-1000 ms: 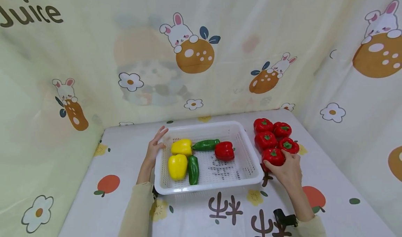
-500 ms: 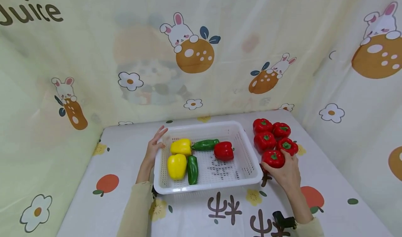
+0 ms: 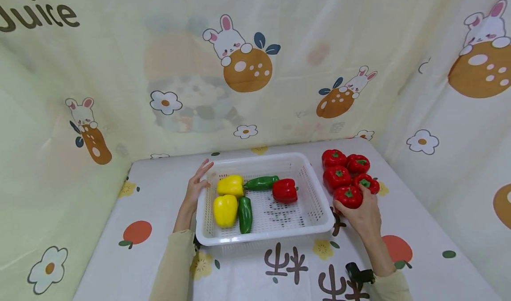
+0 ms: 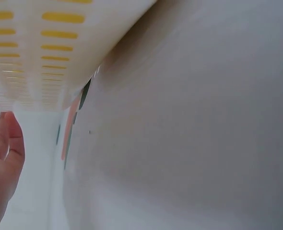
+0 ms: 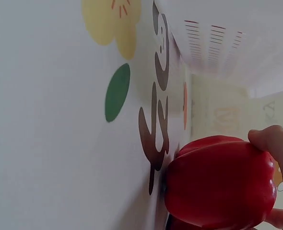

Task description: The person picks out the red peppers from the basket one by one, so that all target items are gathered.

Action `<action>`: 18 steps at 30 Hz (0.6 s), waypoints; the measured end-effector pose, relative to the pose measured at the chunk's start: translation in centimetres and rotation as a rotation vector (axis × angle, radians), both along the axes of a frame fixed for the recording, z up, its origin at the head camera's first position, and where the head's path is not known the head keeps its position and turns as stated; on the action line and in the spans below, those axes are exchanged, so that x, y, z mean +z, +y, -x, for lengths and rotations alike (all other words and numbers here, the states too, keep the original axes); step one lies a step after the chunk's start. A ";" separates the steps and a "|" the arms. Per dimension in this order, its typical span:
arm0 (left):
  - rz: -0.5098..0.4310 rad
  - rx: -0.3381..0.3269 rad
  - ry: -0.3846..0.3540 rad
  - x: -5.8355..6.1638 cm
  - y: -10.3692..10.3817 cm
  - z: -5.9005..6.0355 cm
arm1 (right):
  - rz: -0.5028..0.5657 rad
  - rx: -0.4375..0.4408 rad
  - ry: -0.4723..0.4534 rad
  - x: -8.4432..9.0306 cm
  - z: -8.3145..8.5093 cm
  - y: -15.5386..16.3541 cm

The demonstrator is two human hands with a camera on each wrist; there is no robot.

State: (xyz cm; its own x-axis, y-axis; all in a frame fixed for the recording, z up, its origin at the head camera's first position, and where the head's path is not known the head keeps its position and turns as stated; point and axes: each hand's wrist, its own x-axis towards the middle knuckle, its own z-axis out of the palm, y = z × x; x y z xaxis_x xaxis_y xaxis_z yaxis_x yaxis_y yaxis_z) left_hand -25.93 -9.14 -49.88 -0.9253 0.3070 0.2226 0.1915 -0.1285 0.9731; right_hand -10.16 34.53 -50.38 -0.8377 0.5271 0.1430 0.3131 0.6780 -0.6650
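My right hand (image 3: 366, 214) grips a red bell pepper (image 3: 347, 198), the nearest of a cluster on the table right of the basket. In the right wrist view, the thumb lies on the side of this pepper (image 5: 218, 184), which sits at the tablecloth. With fingers extended, my left hand (image 3: 194, 190) touches the left side of a white perforated plastic basket (image 3: 263, 238). Its fingertips meet the basket wall (image 4: 31, 91) in the left wrist view. Inside the basket lie two yellow bell peppers (image 3: 225, 211), two green peppers (image 3: 245, 215) and one red bell pepper (image 3: 285, 191).
Several other red bell peppers (image 3: 337, 177) stand close together behind and beside the gripped one. A patterned cloth (image 3: 159, 256) covers the table. Printed curtains (image 3: 295, 128) hang at the back and both sides.
The gripped pepper shifts slightly toward me, then back toward the cluster, and my right index finger reaches a little farther forward. The left hand and basket stay in place.
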 end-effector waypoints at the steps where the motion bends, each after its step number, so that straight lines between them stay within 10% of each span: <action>1: 0.003 -0.001 0.006 0.1 0.0 0.1 | 0.004 0.002 0.010 0.0 0.1 0.0; 18: 0.046 0.002 0.034 1.2 0.4 1.2 | 0.020 -0.021 0.078 0.0 0.4 0.0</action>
State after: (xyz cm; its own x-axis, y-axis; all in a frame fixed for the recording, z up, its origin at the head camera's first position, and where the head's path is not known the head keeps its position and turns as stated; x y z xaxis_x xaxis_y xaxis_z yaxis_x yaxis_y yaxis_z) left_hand -27.15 -8.72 -48.72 -0.9181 0.3155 0.2399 0.2252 -0.0830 0.9708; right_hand -10.56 34.55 -50.36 -0.8128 0.5482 0.1970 0.2738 0.6580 -0.7015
